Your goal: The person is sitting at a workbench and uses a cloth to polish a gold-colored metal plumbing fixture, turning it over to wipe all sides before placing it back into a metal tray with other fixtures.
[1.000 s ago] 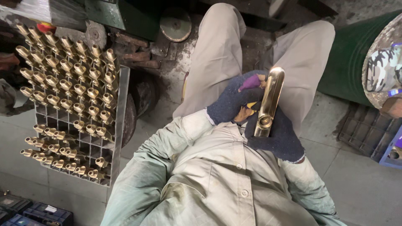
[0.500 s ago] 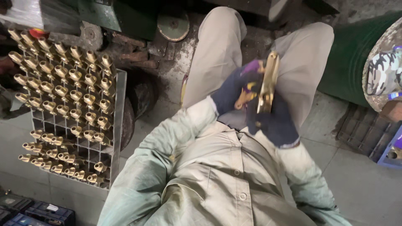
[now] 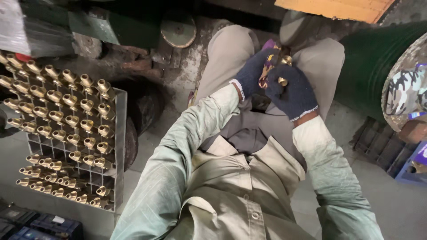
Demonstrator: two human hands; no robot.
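Both my hands wear dark blue knit gloves and meet over my lap. My left hand (image 3: 253, 73) and my right hand (image 3: 296, 91) together grip a brass part (image 3: 283, 66), of which only small shiny bits show between the fingers. A purple scrap of cloth (image 3: 268, 44) peeks out above my left glove. My knees in beige trousers (image 3: 227, 53) lie under the hands.
A grey grid rack (image 3: 119, 133) at the left holds several rows of brass fittings (image 3: 66, 115). A green drum (image 3: 369, 62) stands at the right, beside a person in a camouflage cap (image 3: 407, 89). Dark crates (image 3: 40, 224) lie at the bottom left.
My hands have moved forward, away from my chest. The long brass part that stood upright in full view is now mostly covered by my gloves.
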